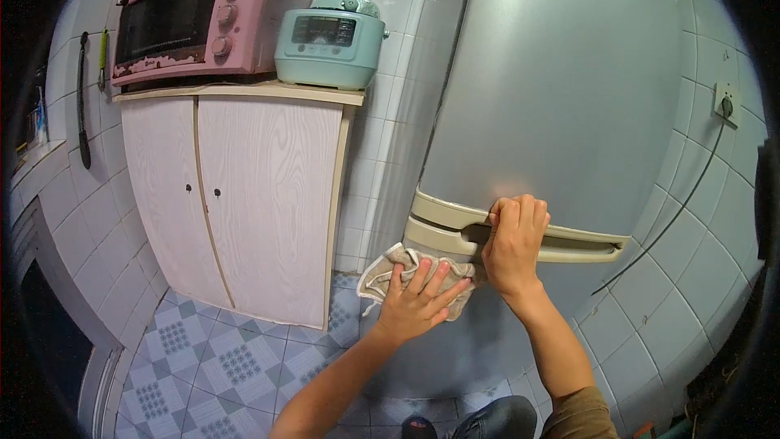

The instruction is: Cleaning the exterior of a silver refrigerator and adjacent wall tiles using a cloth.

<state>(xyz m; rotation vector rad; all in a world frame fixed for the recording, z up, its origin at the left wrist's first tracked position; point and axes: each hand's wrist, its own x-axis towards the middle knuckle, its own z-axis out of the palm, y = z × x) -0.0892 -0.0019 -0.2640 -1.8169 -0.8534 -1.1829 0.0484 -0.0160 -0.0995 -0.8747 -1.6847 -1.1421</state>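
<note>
A tall silver refrigerator (548, 103) stands before me, with cream handle strips (448, 213) across the seam between its upper and lower doors. My left hand (417, 299) presses a beige cloth with white edging (381, 274) flat against the lower door, just under the handle, its fingers spread. The cloth is crumpled and one corner hangs past the door's left edge. My right hand (518, 241) is curled over the handle at the middle of the seam; its fingertips are partly hidden there.
Left of the refrigerator, a pale wood-grain cabinet (274, 195) carries a pink toaster oven (262, 18) and a light-blue rice cooker (329, 49). A cable runs from a wall socket (727, 103) down behind the refrigerator's right side. The floor (237, 366) is patterned tile.
</note>
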